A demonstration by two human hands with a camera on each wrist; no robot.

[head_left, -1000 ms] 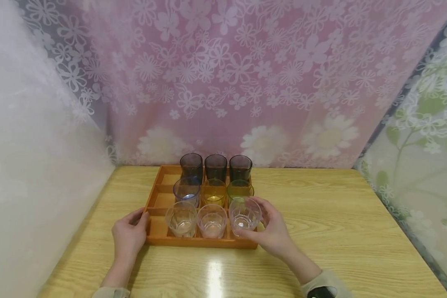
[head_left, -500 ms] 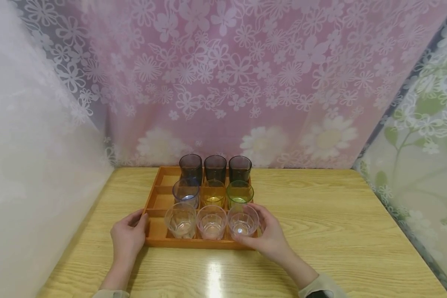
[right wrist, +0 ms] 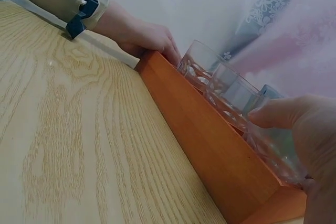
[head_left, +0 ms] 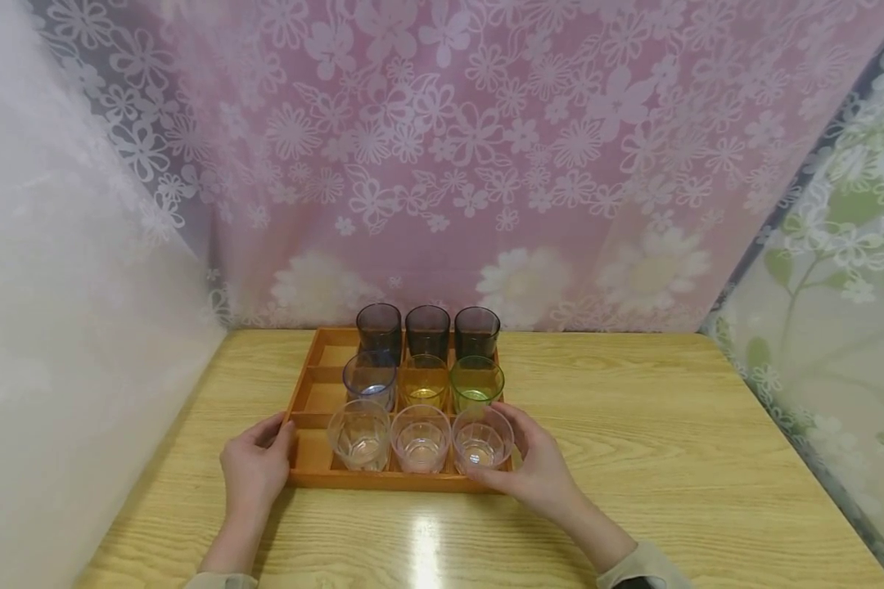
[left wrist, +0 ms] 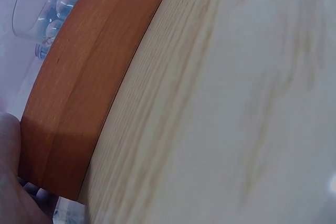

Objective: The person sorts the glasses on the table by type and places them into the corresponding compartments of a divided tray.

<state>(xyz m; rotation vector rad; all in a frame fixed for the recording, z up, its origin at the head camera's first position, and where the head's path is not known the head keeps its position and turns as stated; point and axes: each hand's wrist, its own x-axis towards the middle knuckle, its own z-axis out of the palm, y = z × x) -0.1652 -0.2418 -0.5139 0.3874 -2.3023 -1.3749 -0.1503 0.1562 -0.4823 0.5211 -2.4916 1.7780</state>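
Observation:
A wooden tray (head_left: 390, 482) with compartments stands on the table. My left hand (head_left: 255, 460) grips its left side near the front corner. Fingers and thumb of my right hand (head_left: 541, 474) curl round a clear drinking glass (head_left: 481, 438), upright in the front right compartment. Two more clear glasses, one at the left (head_left: 359, 433) and one in the middle (head_left: 421, 438), share that front row. Behind them are a blue-rimmed glass (head_left: 369, 380), a yellow glass (head_left: 423, 380) and a green-rimmed glass (head_left: 476, 380). Three dark glasses (head_left: 427, 331) form the back row.
The left column of tray compartments (head_left: 320, 397) has no glasses. Wood-grain table surface (head_left: 633, 425) extends right of the tray and in front of it. A pink floral curtain (head_left: 442, 164) hangs behind the table, with pale sheets at both sides.
The right hand has lowered the clear glass into the front right compartment, and over the last half second it stays around the glass. The left hand keeps its grip on the tray.

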